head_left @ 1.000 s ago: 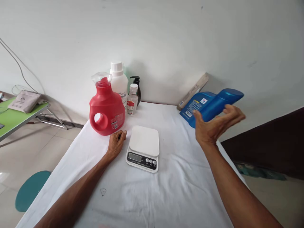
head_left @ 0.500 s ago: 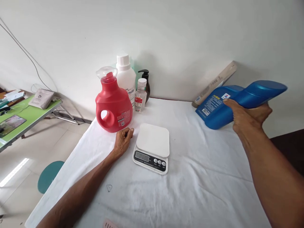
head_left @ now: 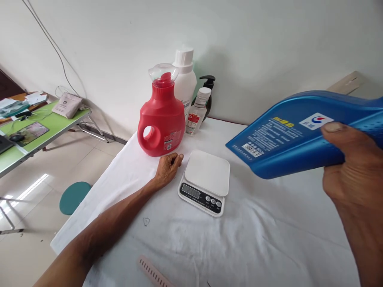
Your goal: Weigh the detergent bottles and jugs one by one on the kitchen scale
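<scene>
My right hand grips a large blue plastic bottle, held on its side in the air above the right part of the table, with its base pointing left. My left hand rests on the white tablecloth, fingers curled loosely, between a red detergent jug and a white digital kitchen scale. The scale's platform is bare and its display faces me.
Behind the red jug stand a tall white bottle, a small clear bottle and a dark pump bottle against the wall. A green folding table with clutter stands at left, a teal stool below. A pink ribbed strip lies near the front edge.
My right hand closed on the blue bottle, lifted it off the table's far right and brought it nearer to me. The view turned right. My left hand stayed put.
</scene>
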{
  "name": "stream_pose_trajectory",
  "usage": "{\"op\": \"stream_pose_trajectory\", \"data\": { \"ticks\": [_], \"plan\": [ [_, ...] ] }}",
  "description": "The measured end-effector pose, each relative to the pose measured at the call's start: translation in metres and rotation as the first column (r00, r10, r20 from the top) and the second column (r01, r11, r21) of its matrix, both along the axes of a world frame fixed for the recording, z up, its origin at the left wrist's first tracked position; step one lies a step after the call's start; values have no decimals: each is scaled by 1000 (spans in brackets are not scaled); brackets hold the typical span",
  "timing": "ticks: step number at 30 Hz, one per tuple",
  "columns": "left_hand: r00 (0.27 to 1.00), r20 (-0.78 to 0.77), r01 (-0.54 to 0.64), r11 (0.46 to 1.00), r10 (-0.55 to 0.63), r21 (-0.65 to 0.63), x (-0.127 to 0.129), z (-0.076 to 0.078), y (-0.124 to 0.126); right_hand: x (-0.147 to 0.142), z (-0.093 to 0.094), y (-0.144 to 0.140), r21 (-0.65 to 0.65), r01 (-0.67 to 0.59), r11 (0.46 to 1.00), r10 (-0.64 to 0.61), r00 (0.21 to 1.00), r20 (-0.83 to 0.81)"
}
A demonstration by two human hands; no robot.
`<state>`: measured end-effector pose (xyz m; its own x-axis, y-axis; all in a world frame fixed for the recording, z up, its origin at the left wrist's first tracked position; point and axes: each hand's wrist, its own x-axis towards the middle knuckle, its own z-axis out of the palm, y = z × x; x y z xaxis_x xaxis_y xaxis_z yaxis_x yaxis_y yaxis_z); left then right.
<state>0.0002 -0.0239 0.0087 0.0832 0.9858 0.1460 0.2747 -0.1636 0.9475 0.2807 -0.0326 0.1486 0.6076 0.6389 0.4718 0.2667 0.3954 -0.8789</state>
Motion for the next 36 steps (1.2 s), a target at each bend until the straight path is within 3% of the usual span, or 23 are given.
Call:
{"op": "stream_pose_trajectory", "data": {
  "ticks": [2,5,9,21,30,36],
  "plan": [
    [1000,-5,0,1000,0,-2,0,0,0,-22,4,-9,26,-83,996,84,994,-68],
    [1000,-12,-1,1000,0,-4,-1,0,1,-48,0,-18,-20,-115,993,111,982,-150],
    [1000,-25,1,1000,-1,2,-1,-1,2,-65,-14,-23,-111,-162,980,149,982,-115],
    [1000,-26,0,1000,0,2,-1,-2,1,-64,-46,-24,-207,-125,970,135,990,36],
    [999,-36,8,1000,-7,5,-2,-1,2,-73,-40,-32,-247,-109,963,128,990,62],
    [999,-38,5,1000,-5,16,-3,-1,1,-63,-37,-36,-142,-236,961,240,971,13]
  ]
}}
